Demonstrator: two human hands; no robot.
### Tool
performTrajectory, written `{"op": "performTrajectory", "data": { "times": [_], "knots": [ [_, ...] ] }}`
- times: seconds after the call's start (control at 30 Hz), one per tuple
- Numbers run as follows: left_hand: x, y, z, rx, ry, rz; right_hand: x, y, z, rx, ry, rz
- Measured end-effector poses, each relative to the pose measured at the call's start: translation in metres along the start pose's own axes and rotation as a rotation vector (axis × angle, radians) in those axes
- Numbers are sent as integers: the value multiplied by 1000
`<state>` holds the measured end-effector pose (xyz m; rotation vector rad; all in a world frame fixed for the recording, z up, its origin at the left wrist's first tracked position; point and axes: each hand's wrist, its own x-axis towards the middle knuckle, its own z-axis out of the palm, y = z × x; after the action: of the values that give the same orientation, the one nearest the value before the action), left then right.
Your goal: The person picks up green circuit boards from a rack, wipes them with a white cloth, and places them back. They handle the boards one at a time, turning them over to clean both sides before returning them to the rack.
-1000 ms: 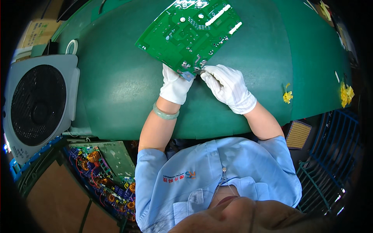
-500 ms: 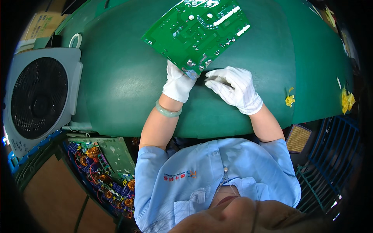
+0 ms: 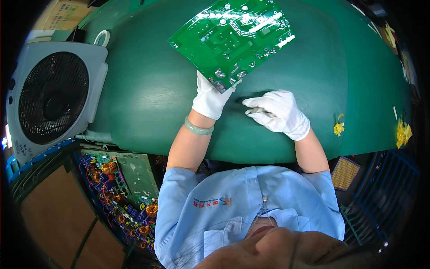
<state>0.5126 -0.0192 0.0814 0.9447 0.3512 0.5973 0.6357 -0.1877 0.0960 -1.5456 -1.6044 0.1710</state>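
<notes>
A green circuit board (image 3: 215, 45) is tilted above the mat, its solder side with shiny joints and white strips facing up. My left hand (image 3: 211, 97), in a white glove, grips the board's near corner; its fingers are mostly hidden beneath the board. To the right and slightly nearer me, apart from the board, is my gloved right hand (image 3: 278, 114). Its fingers are curled, with thumb and forefinger tips close together in a pinch. Whatever may be between those tips is too small or hidden to make out.
A green mat (image 3: 152, 85) covers the curved-looking table. At left stands a grey fan (image 3: 53, 98). Boards crowded with copper coils (image 3: 108, 167) are below it. Yellow scraps (image 3: 338, 127) lie to the right, near a blue wire rack (image 3: 380, 188). A cardboard box (image 3: 60, 15) stands far left.
The whole view has shifted a little. My right hand has moved slightly nearer me and away from the board, its thumb and forefinger closer together. The left hand keeps its grip on the board.
</notes>
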Motion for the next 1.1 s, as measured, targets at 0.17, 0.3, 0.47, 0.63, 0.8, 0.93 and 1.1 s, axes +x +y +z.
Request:
{"op": "performTrajectory", "data": {
  "times": [0.17, 0.3, 0.47, 0.63, 0.8, 0.93, 1.1],
  "knots": [
    [2, 10, 1, 476, 67, -69, -16, 10, -1, 392, 695, 311],
    [-2, 6, -6, 300, 44, -31, -4, 34, -16, 210, 1016, 672],
    [2, 9, -4, 401, 12, -25, -5, 74, -6, 284, 1010, 527],
    [1, 0, -21, 484, -30, 0, 2, 55, -30, 543, 726, 921],
    [3, -6, -32, 485, -97, -13, 2, 35, -47, 775, 674, 757],
    [4, -3, -28, 587, -159, 43, 5, 27, -52, 882, 708, 728],
    [2, -7, -26, 597, -156, 70, 0, 24, -53, 965, 671, 741]
  ]
}}
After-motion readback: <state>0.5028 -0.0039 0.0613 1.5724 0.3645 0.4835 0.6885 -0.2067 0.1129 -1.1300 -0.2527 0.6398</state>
